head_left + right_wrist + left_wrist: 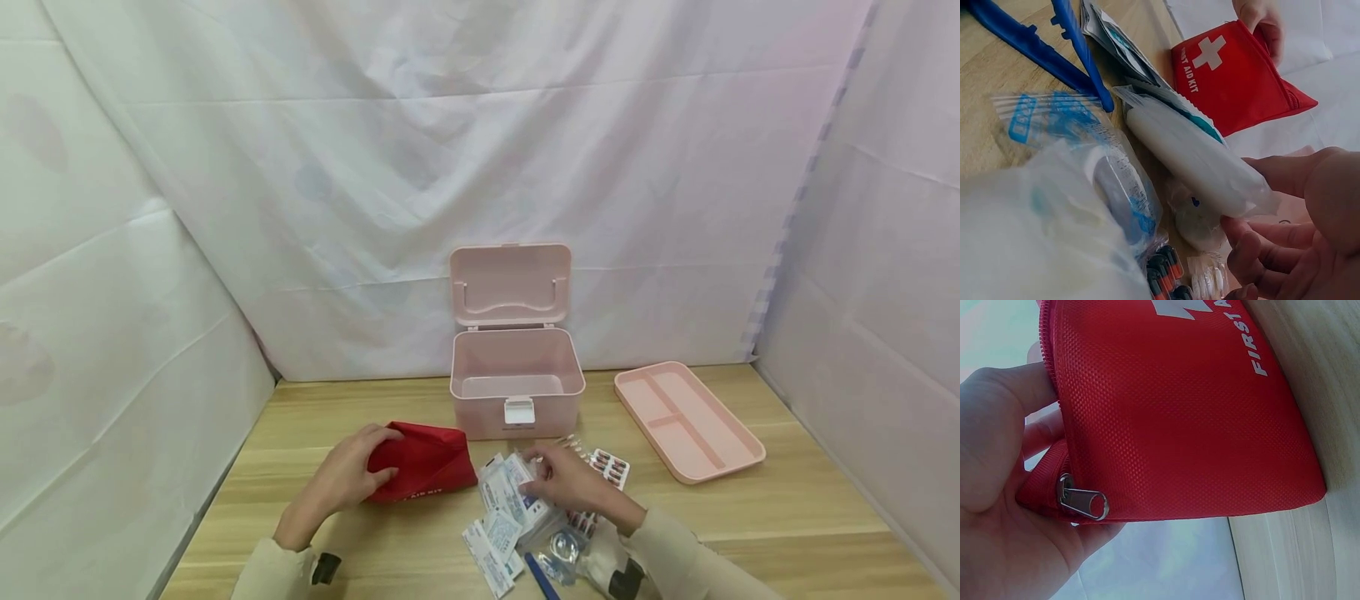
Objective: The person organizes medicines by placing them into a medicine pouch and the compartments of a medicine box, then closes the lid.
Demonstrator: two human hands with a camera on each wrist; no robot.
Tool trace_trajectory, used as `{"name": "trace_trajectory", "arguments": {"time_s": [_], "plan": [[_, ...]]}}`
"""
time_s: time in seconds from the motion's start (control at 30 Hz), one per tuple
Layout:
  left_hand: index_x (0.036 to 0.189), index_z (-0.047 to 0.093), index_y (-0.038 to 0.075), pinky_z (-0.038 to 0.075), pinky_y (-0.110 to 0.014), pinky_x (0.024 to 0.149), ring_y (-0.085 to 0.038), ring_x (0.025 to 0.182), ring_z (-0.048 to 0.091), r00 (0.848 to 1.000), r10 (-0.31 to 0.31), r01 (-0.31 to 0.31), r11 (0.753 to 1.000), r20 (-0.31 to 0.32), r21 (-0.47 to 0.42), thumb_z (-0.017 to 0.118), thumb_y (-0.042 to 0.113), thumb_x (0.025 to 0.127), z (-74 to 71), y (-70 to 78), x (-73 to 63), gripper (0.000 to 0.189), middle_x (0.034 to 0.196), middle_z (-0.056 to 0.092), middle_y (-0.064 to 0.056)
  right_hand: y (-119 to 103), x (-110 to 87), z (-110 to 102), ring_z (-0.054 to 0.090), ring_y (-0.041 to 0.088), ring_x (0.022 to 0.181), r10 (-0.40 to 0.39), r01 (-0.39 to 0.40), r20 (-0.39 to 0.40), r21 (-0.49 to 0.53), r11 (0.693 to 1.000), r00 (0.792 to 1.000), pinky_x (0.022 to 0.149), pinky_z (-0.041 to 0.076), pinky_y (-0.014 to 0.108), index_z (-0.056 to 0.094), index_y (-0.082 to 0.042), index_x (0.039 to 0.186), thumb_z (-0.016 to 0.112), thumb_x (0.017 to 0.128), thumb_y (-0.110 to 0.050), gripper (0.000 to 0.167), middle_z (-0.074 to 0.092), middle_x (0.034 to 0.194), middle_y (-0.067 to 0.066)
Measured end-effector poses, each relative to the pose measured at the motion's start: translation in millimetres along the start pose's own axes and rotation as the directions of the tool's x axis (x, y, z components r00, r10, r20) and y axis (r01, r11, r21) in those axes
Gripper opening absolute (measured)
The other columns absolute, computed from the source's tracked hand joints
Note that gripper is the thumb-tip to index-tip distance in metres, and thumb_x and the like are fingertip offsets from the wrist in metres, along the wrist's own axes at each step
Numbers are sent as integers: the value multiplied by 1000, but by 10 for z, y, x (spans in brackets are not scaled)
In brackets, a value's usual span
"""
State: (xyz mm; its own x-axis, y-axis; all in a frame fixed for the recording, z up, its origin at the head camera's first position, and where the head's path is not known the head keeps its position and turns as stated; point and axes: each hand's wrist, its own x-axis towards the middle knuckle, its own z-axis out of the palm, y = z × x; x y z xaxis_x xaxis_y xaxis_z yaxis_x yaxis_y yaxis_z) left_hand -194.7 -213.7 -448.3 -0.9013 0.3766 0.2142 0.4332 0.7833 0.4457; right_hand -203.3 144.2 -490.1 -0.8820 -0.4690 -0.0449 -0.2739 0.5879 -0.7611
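My left hand (341,471) grips the edge of a red first aid pouch (423,462), which stands on the table. In the left wrist view, its zipper pull (1085,499) hangs beside the palm and fingers reach behind the zipped edge. Over the pile to the right, my right hand (566,479) pinches the end of a white packet in a clear wrapper (1191,159) between thumb and finger. Flat paper sachets (491,554) lie to its left. Blister strips of capsules (611,468) lie partly under the right hand and forearm.
Behind the pile stands a pink box (517,417), its lid (510,283) raised. A pink divided tray (693,467) lies at the right. Blue plastic tweezers (1082,56), a clear printed bag (1125,181) and a white bundle in plastic (1041,231) are near the right wrist.
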Motion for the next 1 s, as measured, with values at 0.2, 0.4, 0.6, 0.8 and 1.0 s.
{"name": "trace_trajectory", "arguments": {"time_s": [0.2, 0.4, 0.6, 0.8, 1.0], "plan": [[117, 66, 9, 56, -39, 81, -21, 98, 64, 1000, -1, 1, 1000, 0, 3, 81, 7, 80, 5, -2, 12, 40, 110, 65, -5, 14, -1, -20, 51, 8, 63, -22, 22, -43, -13, 1000, 999, 51, 43, 23, 63, -3, 124, 72, 88, -19, 40, 56, 77, -1], [117, 66, 8, 56, -39, 81, -23, 98, 65, 1000, 9, -9, 1000, -2, -3, 81, 6, 80, 3, -10, 14, 40, 110, 66, -6, 44, 2, -22, 56, 13, 74, -3, 4, -65, 10, 1000, 998, 58, 49, 26, 59, -2, 129, 66, 92, -16, 40, 60, 85, 1], [117, 66, 8, 56, -39, 81, -22, 98, 65, 1000, 4, -4, 1000, -1, 5, 80, 7, 80, 3, -28, 29, 40, 110, 66, -5, 36, -9, -128, 64, 16, 79, 4, 2, -74, 79, 997, 997, 61, 53, 28, 53, -3, 134, 59, 98, -18, 39, 68, 95, 7], [117, 66, 8, 56, -40, 82, -21, 98, 65, 1000, 14, -14, 1000, -1, 12, 81, 8, 80, 3, -32, 28, 40, 109, 66, -5, 14, -66, -283, 65, 13, 81, -18, 23, -88, 65, 998, 996, 64, 55, 27, 55, -6, 135, 59, 99, -19, 38, 70, 103, 10], [117, 66, 8, 56, -39, 82, -21, 98, 65, 1000, 11, -11, 1000, 13, 2, 81, 8, 80, 10, -31, 27, 40, 110, 66, -4, -38, -155, -460, 61, 6, 74, -71, 67, -100, -40, 997, 992, 61, 52, 23, 58, -4, 134, 60, 99, -23, 40, 69, 95, 3]]}}
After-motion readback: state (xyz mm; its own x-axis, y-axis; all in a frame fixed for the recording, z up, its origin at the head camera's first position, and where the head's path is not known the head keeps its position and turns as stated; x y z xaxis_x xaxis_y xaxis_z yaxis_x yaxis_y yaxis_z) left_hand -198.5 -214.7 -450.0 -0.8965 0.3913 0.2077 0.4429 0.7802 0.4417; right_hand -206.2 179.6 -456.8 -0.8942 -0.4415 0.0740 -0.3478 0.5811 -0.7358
